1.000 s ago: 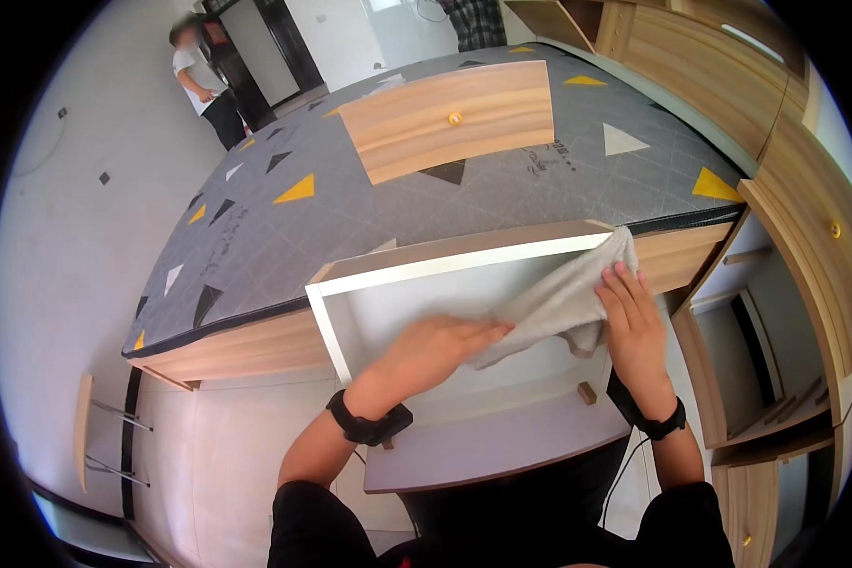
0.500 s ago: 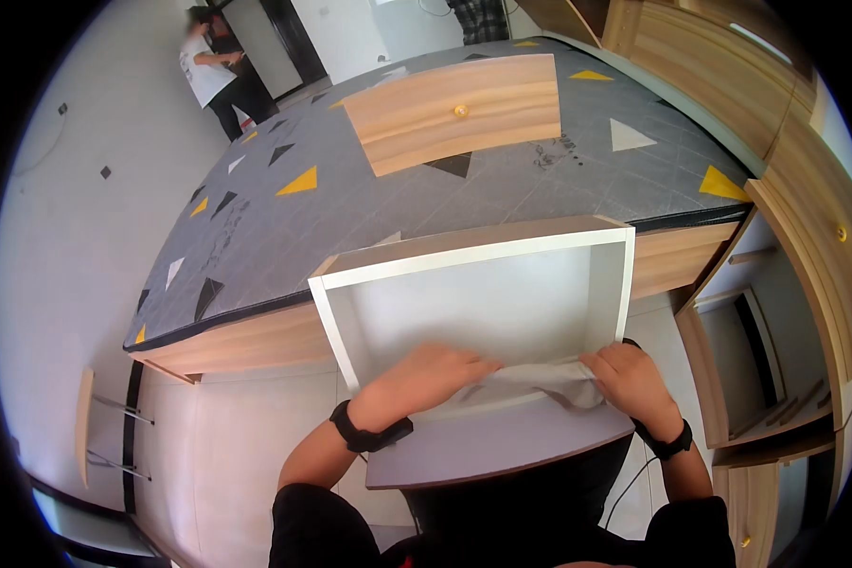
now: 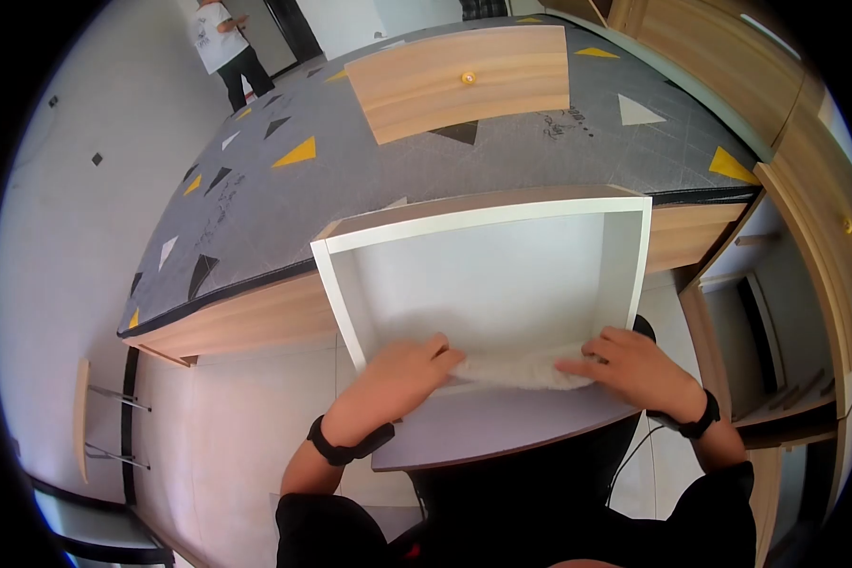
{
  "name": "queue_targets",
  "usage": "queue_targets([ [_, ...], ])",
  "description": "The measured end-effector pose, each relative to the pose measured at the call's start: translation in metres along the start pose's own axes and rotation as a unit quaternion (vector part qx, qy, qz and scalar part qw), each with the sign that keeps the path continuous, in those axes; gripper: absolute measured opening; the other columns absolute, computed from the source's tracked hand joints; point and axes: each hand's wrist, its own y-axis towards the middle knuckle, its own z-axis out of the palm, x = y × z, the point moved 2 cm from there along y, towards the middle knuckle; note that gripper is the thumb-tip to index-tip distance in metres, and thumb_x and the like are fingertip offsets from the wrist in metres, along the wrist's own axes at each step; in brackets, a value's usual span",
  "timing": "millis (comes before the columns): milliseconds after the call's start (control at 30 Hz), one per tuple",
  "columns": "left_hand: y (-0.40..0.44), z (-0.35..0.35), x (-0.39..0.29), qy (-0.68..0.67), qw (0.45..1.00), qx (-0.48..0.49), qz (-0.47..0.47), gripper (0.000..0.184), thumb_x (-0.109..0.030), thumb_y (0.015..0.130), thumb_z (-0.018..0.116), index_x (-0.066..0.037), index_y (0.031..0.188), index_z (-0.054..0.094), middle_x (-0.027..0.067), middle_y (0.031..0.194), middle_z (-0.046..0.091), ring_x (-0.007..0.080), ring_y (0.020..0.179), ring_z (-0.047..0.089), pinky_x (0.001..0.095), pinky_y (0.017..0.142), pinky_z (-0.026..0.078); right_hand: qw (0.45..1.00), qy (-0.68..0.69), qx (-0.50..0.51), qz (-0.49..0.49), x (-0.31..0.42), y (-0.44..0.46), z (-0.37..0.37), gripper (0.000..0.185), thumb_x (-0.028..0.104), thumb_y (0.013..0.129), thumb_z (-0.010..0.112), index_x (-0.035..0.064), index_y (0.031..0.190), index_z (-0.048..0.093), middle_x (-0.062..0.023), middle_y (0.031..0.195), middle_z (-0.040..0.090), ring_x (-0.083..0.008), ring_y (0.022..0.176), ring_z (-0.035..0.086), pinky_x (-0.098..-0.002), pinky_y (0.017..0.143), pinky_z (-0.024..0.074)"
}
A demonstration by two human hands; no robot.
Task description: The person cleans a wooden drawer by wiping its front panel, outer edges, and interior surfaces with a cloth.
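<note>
A light grey cloth (image 3: 521,369), bunched into a long strip, stretches between my two hands at the near side of a white drawer box (image 3: 483,275). My left hand (image 3: 409,367) has its fingers closed on the cloth's left end. At the other end, my right hand (image 3: 630,364) grips the cloth with bent fingers. The drawer box is tilted, its white inside facing me and its far side by the bed's edge. Below the cloth, a pale grey panel (image 3: 502,431) lies over my lap.
A wood-grain drawer front (image 3: 464,95) with a yellow knob lies on the patterned grey mattress (image 3: 246,227). To the right stand wooden cabinets (image 3: 814,265) with open compartments. A person (image 3: 227,47) stands at the back left. A folding stool (image 3: 83,421) is at the left wall.
Both hands have moved slightly apart, pulling the cloth from a loose drape into a narrower bunched strip. My view has tipped a little downward.
</note>
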Motion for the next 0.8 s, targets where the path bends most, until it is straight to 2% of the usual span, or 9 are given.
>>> queue_targets([
  [67,-0.005,0.004,0.004,0.064,0.993,-0.096,0.022,0.04,-0.005,0.085,0.06,-0.012,0.124,0.063,0.0093,0.106,0.06,0.0289,0.085,0.064,0.0402,0.073,0.052,0.998,-0.048,-0.031,-0.006,-0.006,0.01,-0.009,0.054,0.007,0.081,0.065,0.0269,0.131,0.065,-0.0008,0.098,0.056,-0.0178,0.094,0.056,-0.0297,0.082,0.0464],
  [100,-0.005,0.007,0.006,0.06,0.993,-0.096,0.021,0.04,-0.005,0.085,0.06,-0.012,0.124,0.063,0.0093,0.106,0.06,0.0289,0.085,0.064,0.0402,0.073,0.052,0.993,-0.079,-0.089,-0.019,-0.007,0.016,-0.012,0.046,0.012,0.073,0.068,0.0246,0.117,0.074,-0.0007,0.098,0.057,-0.0179,0.088,0.053,-0.031,0.077,0.0444],
  [167,-0.004,0.003,0.01,0.11,0.971,-0.206,0.046,0.041,-0.008,0.084,0.059,-0.014,0.125,0.062,0.0093,0.103,0.057,0.0266,0.079,0.061,0.0382,0.066,0.05,0.987,-0.112,-0.111,-0.017,-0.016,0.029,-0.014,0.045,0.012,0.075,0.066,0.0241,0.117,0.073,0.0002,0.102,0.058,-0.0175,0.092,0.053,-0.0299,0.079,0.0439],
  [200,-0.002,0.002,0.012,0.107,0.971,-0.207,0.043,0.041,-0.008,0.084,0.059,-0.014,0.125,0.062,0.0093,0.103,0.057,0.0266,0.079,0.061,0.0382,0.066,0.05,0.98,-0.146,-0.136,-0.014,-0.022,0.035,-0.014,0.043,0.012,0.077,0.064,0.0235,0.118,0.073,0.0012,0.107,0.059,-0.0171,0.096,0.053,-0.0288,0.081,0.0433],
  [267,0.003,-0.002,0.013,0.159,0.95,-0.259,0.071,0.044,-0.008,0.084,0.058,-0.019,0.127,0.063,0.0057,0.114,0.06,0.0212,0.083,0.061,0.0331,0.067,0.049,0.976,-0.155,-0.15,-0.014,-0.034,0.047,-0.011,0.042,0.012,0.076,0.065,0.0225,0.115,0.074,0.0013,0.108,0.059,-0.0174,0.095,0.053,-0.0293,0.081,0.0434],
  [300,0.005,-0.002,0.015,0.159,0.95,-0.26,0.069,0.044,-0.008,0.084,0.058,-0.019,0.127,0.063,0.0057,0.114,0.06,0.0212,0.083,0.061,0.0331,0.067,0.049,0.973,-0.162,-0.165,-0.012,-0.037,0.052,-0.008,0.04,0.012,0.075,0.065,0.0215,0.112,0.076,0.0013,0.11,0.06,-0.0178,0.095,0.053,-0.0298,0.08,0.0435],
  [367,0.011,0.001,0.019,0.176,0.94,-0.279,0.085,0.058,-0.002,0.08,0.059,-0.028,0.132,0.062,0.0002,0.131,0.061,0.0189,0.084,0.06,0.0316,0.068,0.05,0.973,-0.164,-0.163,-0.011,-0.041,0.059,-0.005,0.04,0.012,0.075,0.065,0.0213,0.113,0.076,0.001,0.109,0.06,-0.0182,0.095,0.053,-0.0304,0.08,0.0441],
  [467,0.013,0.008,0.026,0.205,0.942,-0.251,0.087,0.058,-0.003,0.08,0.06,-0.028,0.133,0.061,-0.0019,0.14,0.058,0.0149,0.089,0.06,0.0291,0.068,0.048,0.971,-0.174,-0.162,-0.007,-0.047,0.065,0.0,0.041,0.012,0.075,0.065,0.0209,0.113,0.075,0.0002,0.109,0.06,-0.0189,0.095,0.054,-0.0318,0.079,0.0457],
  [800,0.008,0.03,0.037,0.209,0.942,-0.242,0.101,0.042,-0.011,0.086,0.058,-0.022,0.126,0.066,-0.0035,0.14,0.058,0.0145,0.096,0.06,0.0273,0.079,0.049,0.98,-0.167,-0.111,-0.001,-0.035,0.067,0.031,0.043,0.01,0.076,0.063,0.0157,0.118,0.073,-0.0034,0.107,0.059,-0.021,0.095,0.056,-0.0341,0.077,0.0502],
])
